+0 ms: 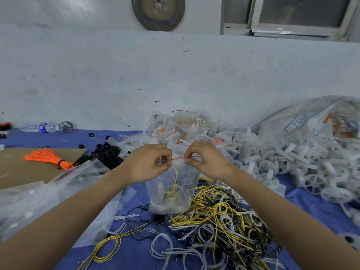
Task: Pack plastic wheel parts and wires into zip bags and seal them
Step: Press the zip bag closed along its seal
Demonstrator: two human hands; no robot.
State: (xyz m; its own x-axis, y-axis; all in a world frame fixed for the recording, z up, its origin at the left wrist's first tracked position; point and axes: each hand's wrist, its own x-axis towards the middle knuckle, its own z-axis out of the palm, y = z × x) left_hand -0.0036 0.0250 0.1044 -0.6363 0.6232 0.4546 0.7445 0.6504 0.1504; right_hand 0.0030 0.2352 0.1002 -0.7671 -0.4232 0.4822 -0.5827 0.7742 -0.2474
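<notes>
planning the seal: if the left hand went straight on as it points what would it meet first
Likely the right hand, pinching the same zip bag top opposite the left hand.

On the sack [311,121] at the right we read blue digits, printed upside down to us, that look like 4952, set within a blue outline. Further blue characters beside them are too blurred for us to read. The bottle [41,127] has a blue label, but we cannot read it.
</notes>
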